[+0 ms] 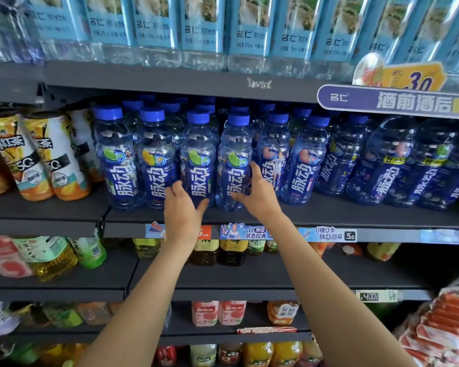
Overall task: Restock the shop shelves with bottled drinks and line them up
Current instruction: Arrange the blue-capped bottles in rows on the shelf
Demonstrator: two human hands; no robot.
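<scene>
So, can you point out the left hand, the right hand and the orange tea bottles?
left hand (182,205), head view, back of the hand.
right hand (257,193), head view, back of the hand.
orange tea bottles (61,157), head view, label of the right one.

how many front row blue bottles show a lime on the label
3: leftmost bottle; third bottle, held by the left hand; fourth bottle, held by the right hand. Back rows may hide more.

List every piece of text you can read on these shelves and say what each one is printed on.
"脉动": blue-capped bottles on the middle shelf.
"名仁": pale blue labels of the top-shelf bottles.
"名仁 酒前酒后": purple shelf sign.
"3.0": yellow price tag.
"0糖0卡 脉动回来 5.0": shelf-edge strip.
"一口脉动 状态拉满": shelf-edge card.
"冰红茶": orange tea bottles.
Lower-shelf labels: too blurred to read.
</scene>
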